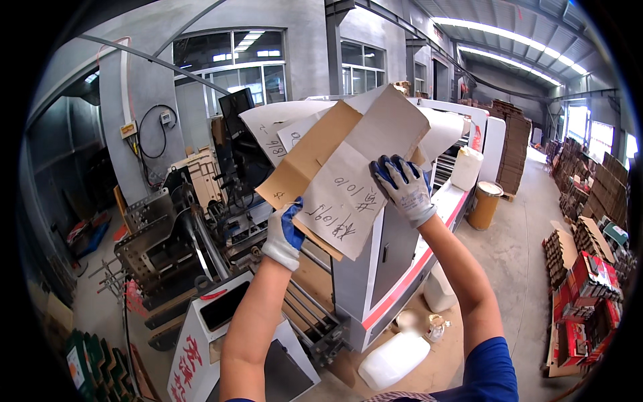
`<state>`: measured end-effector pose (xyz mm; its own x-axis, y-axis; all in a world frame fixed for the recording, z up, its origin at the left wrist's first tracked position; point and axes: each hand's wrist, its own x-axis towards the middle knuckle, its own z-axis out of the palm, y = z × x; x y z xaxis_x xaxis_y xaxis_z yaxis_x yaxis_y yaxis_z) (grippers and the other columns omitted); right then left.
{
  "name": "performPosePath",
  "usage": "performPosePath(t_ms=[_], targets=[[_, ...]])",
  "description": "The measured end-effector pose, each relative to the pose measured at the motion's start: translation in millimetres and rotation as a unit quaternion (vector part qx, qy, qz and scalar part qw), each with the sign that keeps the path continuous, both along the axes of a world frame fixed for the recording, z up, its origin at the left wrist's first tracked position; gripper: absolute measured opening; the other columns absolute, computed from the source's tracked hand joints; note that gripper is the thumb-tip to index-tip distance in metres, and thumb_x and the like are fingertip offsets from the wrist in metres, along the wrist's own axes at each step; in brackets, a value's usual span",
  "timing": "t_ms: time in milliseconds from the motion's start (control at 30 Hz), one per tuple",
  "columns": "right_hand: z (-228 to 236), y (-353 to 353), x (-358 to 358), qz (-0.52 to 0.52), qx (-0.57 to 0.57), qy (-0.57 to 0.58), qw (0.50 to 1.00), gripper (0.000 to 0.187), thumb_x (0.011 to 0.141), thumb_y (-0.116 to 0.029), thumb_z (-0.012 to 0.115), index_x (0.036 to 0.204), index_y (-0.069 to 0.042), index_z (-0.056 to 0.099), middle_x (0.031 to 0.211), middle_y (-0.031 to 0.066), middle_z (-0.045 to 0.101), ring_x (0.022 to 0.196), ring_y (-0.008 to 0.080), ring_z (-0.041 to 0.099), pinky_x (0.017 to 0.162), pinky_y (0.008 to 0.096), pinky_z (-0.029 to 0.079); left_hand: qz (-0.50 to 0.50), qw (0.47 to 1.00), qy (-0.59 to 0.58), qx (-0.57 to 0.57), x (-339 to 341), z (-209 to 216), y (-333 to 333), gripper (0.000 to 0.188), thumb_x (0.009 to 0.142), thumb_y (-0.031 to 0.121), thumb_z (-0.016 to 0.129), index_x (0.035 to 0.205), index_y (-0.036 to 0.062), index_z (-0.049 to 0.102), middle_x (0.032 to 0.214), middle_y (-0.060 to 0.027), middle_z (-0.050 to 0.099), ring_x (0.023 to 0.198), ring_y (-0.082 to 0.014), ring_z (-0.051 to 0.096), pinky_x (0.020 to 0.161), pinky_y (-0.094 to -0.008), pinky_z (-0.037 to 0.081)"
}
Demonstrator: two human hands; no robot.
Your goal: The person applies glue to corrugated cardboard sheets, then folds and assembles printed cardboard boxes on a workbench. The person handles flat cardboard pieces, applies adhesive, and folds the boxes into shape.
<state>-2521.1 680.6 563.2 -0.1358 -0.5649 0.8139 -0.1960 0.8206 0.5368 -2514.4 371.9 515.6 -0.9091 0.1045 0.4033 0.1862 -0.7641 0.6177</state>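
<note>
Left hand (285,236) grips brown cardboard (313,153) left of grey sheet (349,175); right hand (404,189) on sheet's right, clamp unclear. Loose hold could let layers slide.

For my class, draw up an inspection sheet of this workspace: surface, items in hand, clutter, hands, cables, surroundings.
Surface: concrete floor beside a grey-and-white machine.
Items in hand: grey cardboard sheet with handwriting, overlapping a brown cardboard sheet; both held up at a slant.
Clutter: white jug lying by the machine; yellow-brown drum standing nearby.
Hands: gloved left hand grips the sheets' lower left; gloved right hand at the grey sheet's right edge, grip unclear.
Cables: black cable looped on the wall.
Surroundings: stacked cardboard, windows.
</note>
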Motion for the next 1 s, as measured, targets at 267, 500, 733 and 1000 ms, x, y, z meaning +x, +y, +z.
performPosePath(t_ms=[267, 500, 733, 1000], targets=[[1, -3, 11, -0.020, 0.021, 0.001, 1.000, 0.050, 0.085, -0.016, 0.060, 0.135, -0.021, 0.059, 0.132, 0.0111, 0.057, 0.121, 0.0331, 0.055, 0.098, 0.0518, 0.046, -0.019, 1.000, -0.002, 0.013, 12, 3, -2, 0.033, 0.089, 0.008, 0.060, 0.121, 0.0035, 0.057, 0.110, -0.0065, 0.065, 0.105, -0.0226, 0.064, 0.095, -0.0389, 0.053], [4, 2, 21, -0.023, 0.018, 0.029, 0.999, 0.053, 0.083, -0.016, 0.063, 0.136, -0.021, 0.058, 0.130, 0.0082, 0.058, 0.118, 0.0303, 0.057, 0.095, 0.0475, 0.048, -0.052, 0.997, 0.007, 0.054, 28, 20, -4, 0.036, 0.098, 0.027, 0.060, 0.126, 0.0048, 0.056, 0.119, -0.0101, 0.065, 0.111, -0.0241, 0.064, 0.094, -0.0397, 0.053], [1, 4, 41, -0.002, 0.021, 0.068, 0.997, 0.051, 0.081, -0.020, 0.067, 0.131, -0.024, 0.062, 0.127, 0.0038, 0.060, 0.114, 0.0257, 0.058, 0.090, 0.0426, 0.048, -0.135, 0.990, 0.036, 0.008, 7, 35, -42, 0.035, 0.099, 0.029, 0.059, 0.126, 0.0058, 0.059, 0.118, -0.0110, 0.067, 0.106, -0.0259, 0.066, 0.094, -0.0392, 0.053], [-18, 10, 48, -0.006, 0.001, 0.056, 0.998, 0.049, 0.078, -0.023, 0.072, 0.127, -0.028, 0.065, 0.126, 0.0009, 0.060, 0.114, 0.0247, 0.059, 0.091, 0.0419, 0.047, -0.047, 0.961, 0.177, -0.205, 0, 34, -52, 0.033, 0.099, 0.025, 0.059, 0.123, 0.0035, 0.060, 0.116, -0.0100, 0.068, 0.105, -0.0236, 0.067, 0.092, -0.0395, 0.054]])
